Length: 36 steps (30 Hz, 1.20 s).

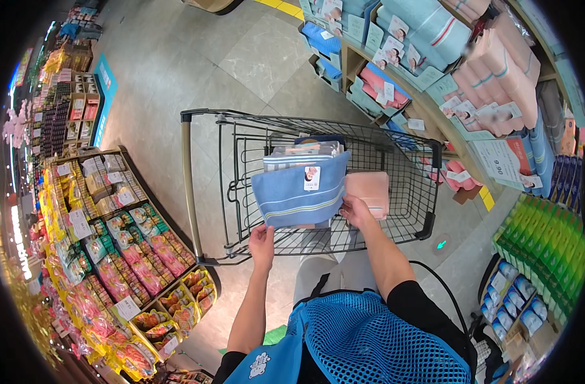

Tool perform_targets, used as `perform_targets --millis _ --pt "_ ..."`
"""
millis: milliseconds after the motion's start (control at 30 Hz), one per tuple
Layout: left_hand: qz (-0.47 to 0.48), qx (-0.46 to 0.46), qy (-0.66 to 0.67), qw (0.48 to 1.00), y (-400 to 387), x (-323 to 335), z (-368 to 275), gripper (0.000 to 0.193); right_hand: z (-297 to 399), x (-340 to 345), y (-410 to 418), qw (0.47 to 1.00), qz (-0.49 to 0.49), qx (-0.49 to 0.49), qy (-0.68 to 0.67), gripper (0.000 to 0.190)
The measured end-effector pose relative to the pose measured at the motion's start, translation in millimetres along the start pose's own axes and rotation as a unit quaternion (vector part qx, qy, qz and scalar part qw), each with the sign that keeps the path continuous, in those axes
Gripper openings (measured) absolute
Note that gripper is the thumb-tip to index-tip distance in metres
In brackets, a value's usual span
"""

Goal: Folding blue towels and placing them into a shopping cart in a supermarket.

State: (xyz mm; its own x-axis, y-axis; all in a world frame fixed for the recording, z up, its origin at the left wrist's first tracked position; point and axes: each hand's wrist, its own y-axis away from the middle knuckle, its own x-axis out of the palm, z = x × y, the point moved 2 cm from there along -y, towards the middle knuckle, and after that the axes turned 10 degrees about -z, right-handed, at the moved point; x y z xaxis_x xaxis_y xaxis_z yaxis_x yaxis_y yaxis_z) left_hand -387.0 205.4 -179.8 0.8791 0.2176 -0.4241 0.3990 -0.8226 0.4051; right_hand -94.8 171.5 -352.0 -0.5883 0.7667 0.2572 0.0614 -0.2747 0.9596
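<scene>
My left hand (262, 245) pinches the lower left corner of a blue towel (292, 192) with white and yellow stripes and a label. My right hand (356, 211) holds the towel's right edge. The towel is spread out over a black wire shopping cart (225, 192). Behind it, inside the cart, lie packaged cloths (307, 150), partly hidden, the front one blue and white striped. A folded pink towel (368, 192) lies in the cart just right of the blue one, near my right hand.
Shelves of folded towels (503, 72) stand at the upper right. A display of packaged snacks (139, 254) is close to the cart's left. Green packs (547, 245) and blue-white packs (513, 297) are stacked at the lower right. Tiled floor (191, 62) lies beyond the cart.
</scene>
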Motion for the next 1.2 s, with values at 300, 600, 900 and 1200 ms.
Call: perform_targets --millis 300,600,900,1200 --pt "0.014 -0.037 0.019 0.999 1 -4 -2 0.023 -3 -2 -8 1.000 -0.006 -0.028 0.014 0.033" --pt "0.028 -0.166 0.138 0.976 24 -16 -41 0.014 6 -13 12 0.999 0.007 -0.041 -0.021 0.033" --pt "0.068 -0.185 0.167 0.966 49 -4 -88 0.010 2 -2 11 0.997 0.037 -0.066 -0.028 0.029" --pt "0.057 -0.128 0.122 0.983 51 -4 -84 0.010 2 3 0 0.996 0.004 -0.083 0.043 0.025"
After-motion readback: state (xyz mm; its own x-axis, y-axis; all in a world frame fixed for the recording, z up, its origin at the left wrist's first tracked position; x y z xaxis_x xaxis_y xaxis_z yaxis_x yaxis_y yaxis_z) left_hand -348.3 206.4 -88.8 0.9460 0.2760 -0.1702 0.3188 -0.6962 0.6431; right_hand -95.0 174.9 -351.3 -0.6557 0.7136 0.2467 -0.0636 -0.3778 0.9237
